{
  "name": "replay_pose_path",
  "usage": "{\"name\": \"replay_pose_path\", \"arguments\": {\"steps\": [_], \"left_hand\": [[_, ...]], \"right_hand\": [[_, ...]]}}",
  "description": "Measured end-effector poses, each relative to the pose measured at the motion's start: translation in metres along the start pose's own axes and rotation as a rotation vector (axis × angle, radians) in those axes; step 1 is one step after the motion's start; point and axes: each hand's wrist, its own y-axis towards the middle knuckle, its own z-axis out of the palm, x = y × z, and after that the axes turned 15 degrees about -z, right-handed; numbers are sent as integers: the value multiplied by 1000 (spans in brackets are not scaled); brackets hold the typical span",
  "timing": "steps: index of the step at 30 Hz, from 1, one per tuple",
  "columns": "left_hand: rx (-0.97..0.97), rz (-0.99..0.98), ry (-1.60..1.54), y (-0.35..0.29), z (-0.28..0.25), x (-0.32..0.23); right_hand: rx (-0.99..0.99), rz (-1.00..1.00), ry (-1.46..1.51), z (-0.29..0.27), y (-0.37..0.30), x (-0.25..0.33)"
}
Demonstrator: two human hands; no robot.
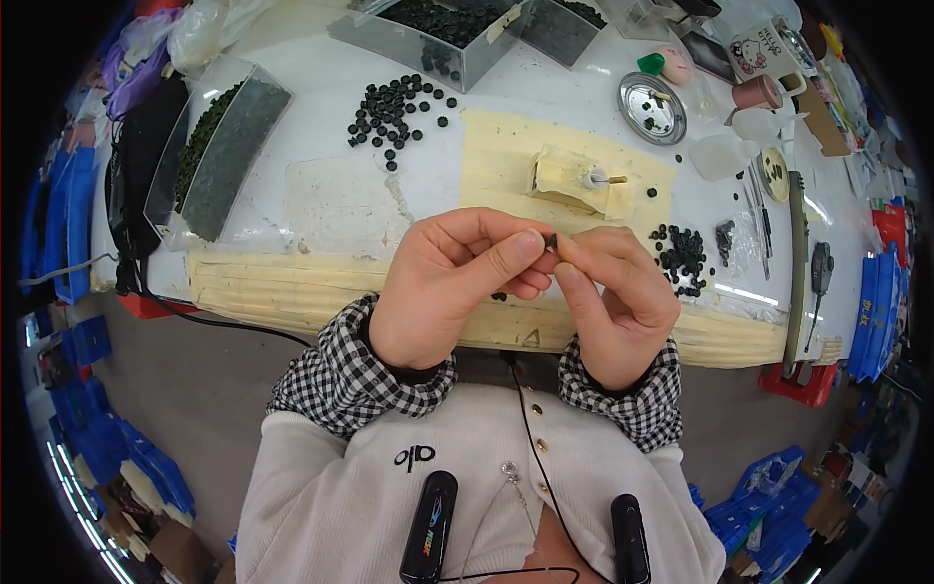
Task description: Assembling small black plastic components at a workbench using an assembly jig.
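Observation:
Near the front of the table, my left hand [438, 282] and my right hand [623, 297] meet fingertip to fingertip. Both are closed in a pinch on a small dark piece [553, 242], mostly covered by the fingers, so its exact kind is unclear. Just beyond them, a taped block [562, 185] with a white fitting and a brass-coloured pin [615, 179] stands on a yellow taped sheet [496, 146]. Right of my right hand lies a pile of small black round parts [684, 255]. Another loose group of black round parts [389, 109] is spread farther left.
Clear bins of dark parts stand at the left [233, 146] and far middle [467, 58]. A round metal dish [652, 107], a white squeeze bottle [720, 156] and thin tools [759, 209] sit at the right. Yellow padding [263, 282] covers the table's front edge.

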Motion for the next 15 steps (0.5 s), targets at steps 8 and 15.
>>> {"name": "replay_pose_path", "arguments": {"steps": [8, 15], "left_hand": [[-83, 93, 173, -2, 5, -2], [-59, 33, 55, 0, 6, -1]], "right_hand": [[39, 93, 161, -4, -1, 1], [-76, 291, 513, -1, -4, -2]]}}
